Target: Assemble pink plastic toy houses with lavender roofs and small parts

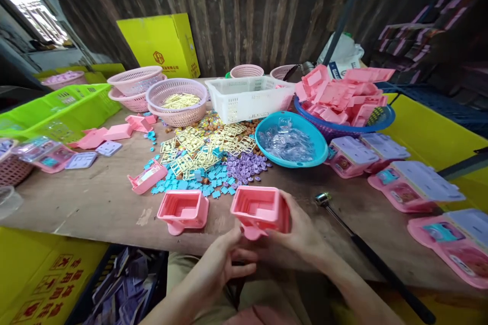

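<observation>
We hold a pink box [261, 210] near the worktop's [125, 213] front edge, our right hand [301, 233] wrapped round its right side and gripping it. Its open face tilts up toward us, probably so we can see inside. Our left hand [229, 256] is half curled at its lower left; we cannot tell whether it pinches the rounded lip or merely steadies it. A second pink box [183, 209] stands just left, open side up, presumably kept within easy reach.

Beyond the boxes, blue pieces [217, 180], purple discs [246, 165] and cream frames [194, 150] crowd the middle. A turquoise basin [293, 163] of clear parts sits right of them, with a heaped blue basket [387, 119] behind it. To our right a black-handled tool [375, 259] slants across the worktop, between our right forearm and the lilac-topped pink units [417, 188], where it might hinder a sideways reach.
</observation>
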